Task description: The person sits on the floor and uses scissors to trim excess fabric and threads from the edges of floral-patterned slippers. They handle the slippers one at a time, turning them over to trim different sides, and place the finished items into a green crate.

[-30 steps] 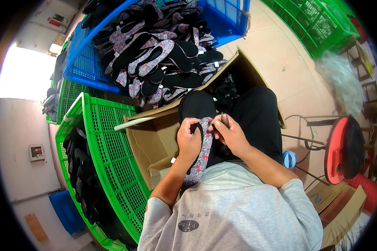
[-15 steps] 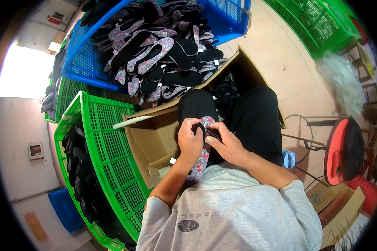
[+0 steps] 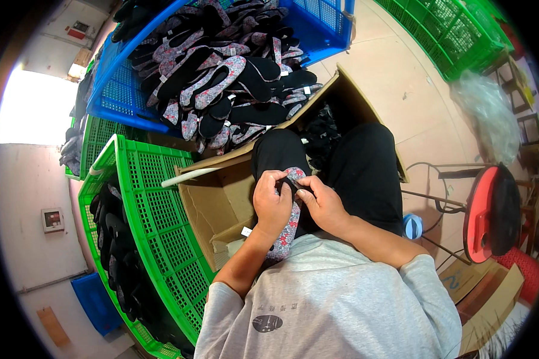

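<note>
A grey slipper with a red floral pattern (image 3: 290, 230) and a black inside lies along my left thigh, its near end against my shirt. My left hand (image 3: 272, 202) grips its left edge near the far end, thumb and fingers closed on the fabric. Across from it, my right hand (image 3: 322, 202) pinches the dark edge of the slipper's opening between thumb and forefinger. Both thumbs are close together over that opening. A small white tag (image 3: 246, 231) sticks out beside my left wrist.
A cardboard box (image 3: 215, 200) surrounds my knees, with black pieces inside. Beyond it, a blue crate (image 3: 123, 99) overflows with floral slippers (image 3: 221, 81). On the left stands a green crate (image 3: 161, 221) of dark slippers. At right are a red-and-black round seat (image 3: 491, 214) and blue tape roll (image 3: 412, 227).
My right thumb has shifted slightly on the slipper's edge, and a bit more dark fabric shows between my fingers. Both hands keep their hold in nearly the same place.
</note>
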{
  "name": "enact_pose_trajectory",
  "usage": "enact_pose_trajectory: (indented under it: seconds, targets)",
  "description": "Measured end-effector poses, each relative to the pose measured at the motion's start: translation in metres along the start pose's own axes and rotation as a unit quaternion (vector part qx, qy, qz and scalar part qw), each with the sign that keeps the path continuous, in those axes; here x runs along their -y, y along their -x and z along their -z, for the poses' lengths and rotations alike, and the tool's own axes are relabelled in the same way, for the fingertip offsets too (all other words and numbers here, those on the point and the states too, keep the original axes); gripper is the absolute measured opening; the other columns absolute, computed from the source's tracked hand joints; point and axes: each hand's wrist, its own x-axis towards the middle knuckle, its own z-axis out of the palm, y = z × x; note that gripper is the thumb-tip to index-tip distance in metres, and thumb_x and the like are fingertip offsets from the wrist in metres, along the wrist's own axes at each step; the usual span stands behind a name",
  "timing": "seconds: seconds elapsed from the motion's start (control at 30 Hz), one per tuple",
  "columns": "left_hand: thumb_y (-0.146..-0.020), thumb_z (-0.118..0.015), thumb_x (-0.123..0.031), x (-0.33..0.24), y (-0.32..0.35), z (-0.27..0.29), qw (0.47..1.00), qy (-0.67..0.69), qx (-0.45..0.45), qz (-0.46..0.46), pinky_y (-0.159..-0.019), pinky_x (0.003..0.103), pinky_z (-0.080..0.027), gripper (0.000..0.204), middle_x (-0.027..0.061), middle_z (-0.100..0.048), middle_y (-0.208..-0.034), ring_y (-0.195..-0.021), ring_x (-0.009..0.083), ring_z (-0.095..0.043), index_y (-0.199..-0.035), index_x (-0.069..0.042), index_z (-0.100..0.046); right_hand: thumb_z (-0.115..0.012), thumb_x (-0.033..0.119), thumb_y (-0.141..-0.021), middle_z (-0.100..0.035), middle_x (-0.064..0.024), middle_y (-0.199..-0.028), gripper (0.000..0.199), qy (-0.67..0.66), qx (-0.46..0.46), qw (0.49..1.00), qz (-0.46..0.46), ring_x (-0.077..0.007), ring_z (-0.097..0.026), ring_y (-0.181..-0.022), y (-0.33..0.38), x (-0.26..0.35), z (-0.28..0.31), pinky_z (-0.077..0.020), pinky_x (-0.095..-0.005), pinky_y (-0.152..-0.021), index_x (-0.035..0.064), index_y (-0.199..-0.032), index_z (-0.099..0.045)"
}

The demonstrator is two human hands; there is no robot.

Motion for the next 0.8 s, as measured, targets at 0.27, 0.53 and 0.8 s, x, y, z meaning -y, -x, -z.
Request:
enact_pose_trajectory:
  seconds: [0.27,0.53,0.8]
  targets:
    - [-0.079,-0.059,0.01,-0.003,0.0,-0.001,1.0,-0.025,-0.004,-0.017,-0.076,0.033,-0.053,0.017,0.0134,-0.062,-0.093,-0.084,0.0262,-0.064,-0.093,0.001,-0.059,-0.058,0.021,-0.098,-0.068,-0.0171,-0.097,0.021,0.014,-0.02,1.0,0.01,-0.037,-0.066,-0.087,0.002,-0.003,-0.004,-0.0509,-0.043,-0.071,0.0051,-0.111,-0.057]
    - [-0.079,-0.059,0.008,-0.004,-0.001,-0.002,0.999,-0.034,-0.005,-0.029,-0.077,0.035,-0.053,0.016,0.0147,-0.062,-0.093,-0.085,0.0291,-0.064,-0.093,0.001,-0.059,-0.057,0.02,-0.098,-0.068,-0.0157,-0.095,0.02,0.006,-0.026,1.0,0.015,-0.0354,-0.067,-0.086,0.003,-0.004,-0.005,-0.051,-0.0419,-0.072,0.005,-0.111,-0.057]
    - [-0.075,-0.062,0.004,-0.006,-0.001,-0.003,0.999,-0.041,-0.012,-0.031,-0.076,0.04,-0.052,0.015,0.015,-0.063,-0.089,-0.084,0.0337,-0.064,-0.09,0.0,-0.06,-0.055,0.018,-0.101,-0.067,-0.0074,-0.089,0.018,-0.204,-0.048,0.977,-0.038,-0.0182,-0.062,-0.072,-0.001,-0.016,-0.011,-0.049,-0.03,-0.064,0.0049,-0.113,-0.057]
